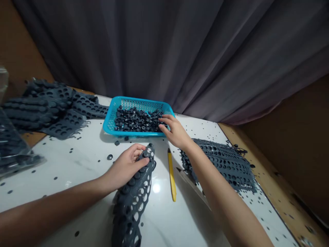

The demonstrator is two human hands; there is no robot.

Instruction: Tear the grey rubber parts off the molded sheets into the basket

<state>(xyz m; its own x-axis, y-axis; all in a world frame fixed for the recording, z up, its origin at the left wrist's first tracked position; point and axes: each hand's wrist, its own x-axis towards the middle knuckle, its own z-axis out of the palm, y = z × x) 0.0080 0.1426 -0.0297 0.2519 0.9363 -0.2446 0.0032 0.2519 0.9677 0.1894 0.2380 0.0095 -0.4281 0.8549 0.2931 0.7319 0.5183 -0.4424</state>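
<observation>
My left hand [128, 166] is closed round the far end of a dark rubber sheet [132, 202], its thumb on top near the tip. Round bumps line the left part of that sheet and open holes its right part. Over the right front corner of a blue plastic basket [133, 133] is my right hand [174, 130], fingers apart and slightly bent, with nothing visible between them. Small dark rubber pieces [138, 119] fill the basket's bottom. A yellow tool [171, 176] with a dark tip lies on the white table between my arms.
Perforated dark sheets [223, 163] are stacked at the right, partly behind my right forearm. More dark sheets [46, 106] lie in a heap at the far left, beside a clear plastic bag [15, 147]. Small dark discs dot the table [87, 212]. A grey curtain [154, 48] hangs behind.
</observation>
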